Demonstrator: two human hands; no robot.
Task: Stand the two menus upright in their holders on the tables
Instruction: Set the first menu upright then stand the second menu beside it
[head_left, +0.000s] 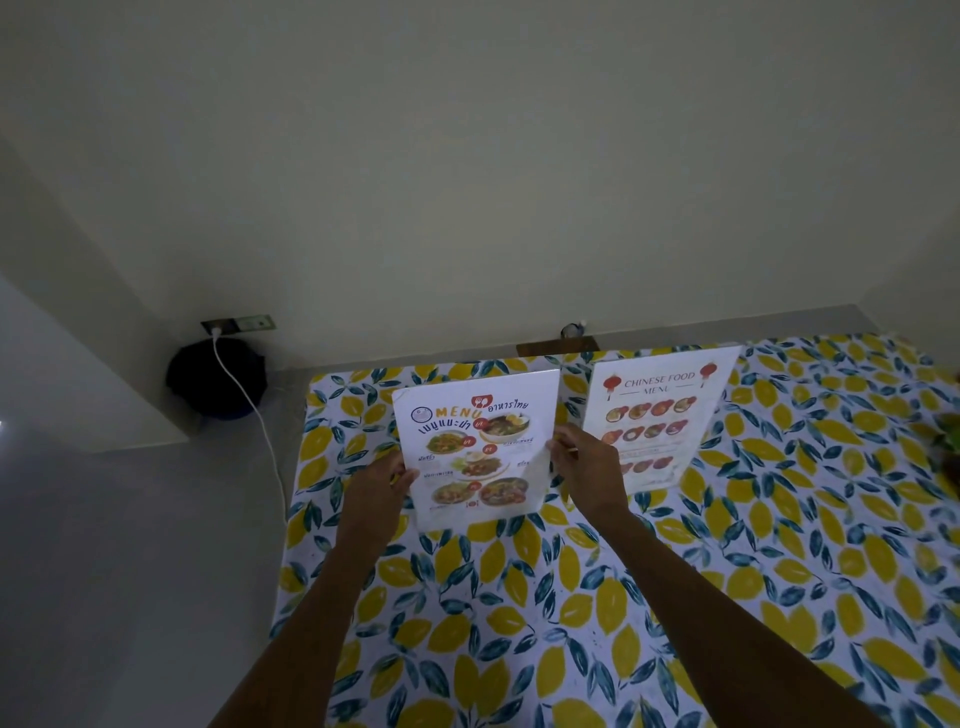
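White Thai menu (475, 447) gripped at both edges by left hand (376, 486) and right hand (589, 467)

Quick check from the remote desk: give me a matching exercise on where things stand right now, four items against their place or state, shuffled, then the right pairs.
Items
1. Thai menu
2. Chinese food menu
3. white cable
4. left hand

Place or state
A. standing alone on the tablecloth, no hand on it
B. runs from the wall socket down past the table's left edge
C. held at both side edges
D. grip on the Thai menu's left edge

Pairs: 1-C, 2-A, 3-B, 4-D. The right hand takes the other edge.
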